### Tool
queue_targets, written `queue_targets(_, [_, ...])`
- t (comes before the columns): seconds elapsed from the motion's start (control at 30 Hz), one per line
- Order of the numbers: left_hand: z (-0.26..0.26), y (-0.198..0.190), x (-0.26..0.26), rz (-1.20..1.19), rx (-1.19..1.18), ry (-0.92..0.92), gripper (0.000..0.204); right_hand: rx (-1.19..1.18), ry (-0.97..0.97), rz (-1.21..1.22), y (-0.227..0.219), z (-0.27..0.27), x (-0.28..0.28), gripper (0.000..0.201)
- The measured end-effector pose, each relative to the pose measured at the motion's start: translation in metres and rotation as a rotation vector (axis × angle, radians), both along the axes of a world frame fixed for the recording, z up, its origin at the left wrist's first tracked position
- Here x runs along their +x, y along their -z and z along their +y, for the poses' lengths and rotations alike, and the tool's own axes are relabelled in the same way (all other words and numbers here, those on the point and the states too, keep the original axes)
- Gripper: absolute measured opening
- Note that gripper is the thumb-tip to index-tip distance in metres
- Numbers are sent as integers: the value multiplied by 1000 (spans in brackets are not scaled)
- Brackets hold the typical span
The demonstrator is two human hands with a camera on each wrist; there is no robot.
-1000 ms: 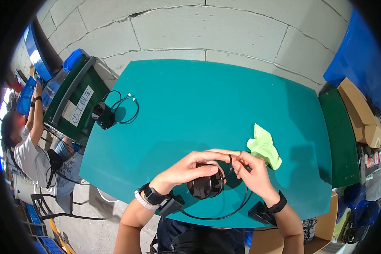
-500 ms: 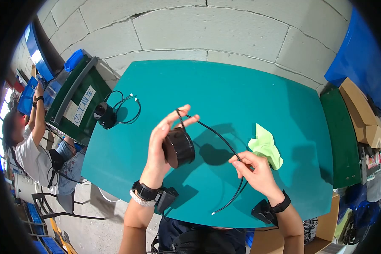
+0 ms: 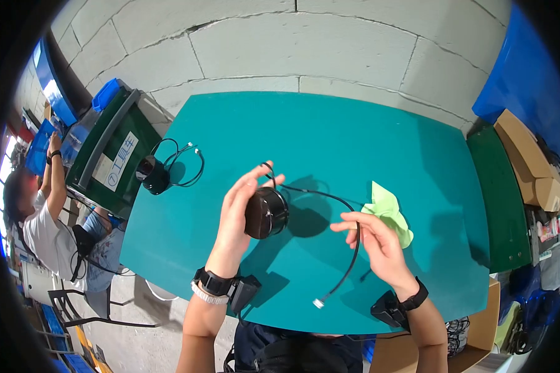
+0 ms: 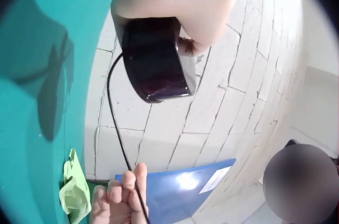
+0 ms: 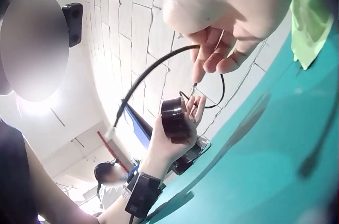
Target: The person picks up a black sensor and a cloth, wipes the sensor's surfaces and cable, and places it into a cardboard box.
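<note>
My left hand [image 3: 231, 217] grips a glossy black cylindrical device [image 3: 267, 212] tilted on its side above the green table [image 3: 280, 137]. Its black cable [image 3: 320, 193] loops by the left fingertips and arcs across to my right hand [image 3: 384, 252], where it runs between the fingers. Beyond that hand the free end hangs toward the table's front edge, ending in a small white connector [image 3: 318, 303]. In the left wrist view the cable leaves the side of the device and crosses the right fingers. The left palm hides part of the device.
A second black cylindrical device [image 3: 154, 176] with coiled cable stands at the table's left. A light green cloth [image 3: 389, 214] lies beside my right hand. Left is a dark green cart [image 3: 109, 152] and a seated person [image 3: 43, 230]; at right, a cardboard box [image 3: 529, 165].
My left hand carried the device up and left from in front of me, drawing the cable out between the hands. The right fingers straightened somewhat, and the connector end now hangs free.
</note>
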State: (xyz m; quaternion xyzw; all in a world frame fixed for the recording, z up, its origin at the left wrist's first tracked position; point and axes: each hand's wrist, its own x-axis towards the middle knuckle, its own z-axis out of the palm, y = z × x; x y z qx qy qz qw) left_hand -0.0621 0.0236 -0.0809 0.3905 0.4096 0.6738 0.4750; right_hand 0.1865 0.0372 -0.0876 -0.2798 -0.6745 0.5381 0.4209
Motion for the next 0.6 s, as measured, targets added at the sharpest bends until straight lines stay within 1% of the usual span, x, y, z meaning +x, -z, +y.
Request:
queue_targets(0.07, [-1, 3, 2, 33, -108, 134, 43, 26, 35, 45, 0, -1, 1, 25])
queue_targets(0.1, [-2, 4, 5, -3, -95, 183, 39, 43, 61, 4, -2, 0, 3, 21])
queue_targets(0.13, [-2, 3, 7, -3, -94, 184, 39, 59, 87, -36, -3, 0, 3, 20])
queue_targets(0.17, [-3, 3, 8, 28, -113, 246, 38, 61, 88, -35, -4, 0, 5, 20])
queue_targets(0.2, [-4, 2, 9, 58, -131, 308, 37, 10, 121, -68, -5, -1, 7, 19])
queue_targets(0.23, [-4, 3, 11, 54, -147, 331, 35, -41, 155, -101, -5, -1, 8, 20])
queue_targets(0.37, [-6, -3, 15, 38, -151, 366, 33, -7, 171, -121, -8, -1, 9, 21])
queue_targets(0.43, [-7, -4, 15, 74, -155, 368, 34, 1, 166, -151, -8, -2, 8, 21])
queue_targets(0.57, [-5, 2, 12, 80, -124, 362, 36, 27, 165, -148, -6, -1, 7, 19])
queue_targets(0.6, [-4, 3, 12, 73, -108, 367, 36, -6, 170, -133, -6, -1, 8, 17])
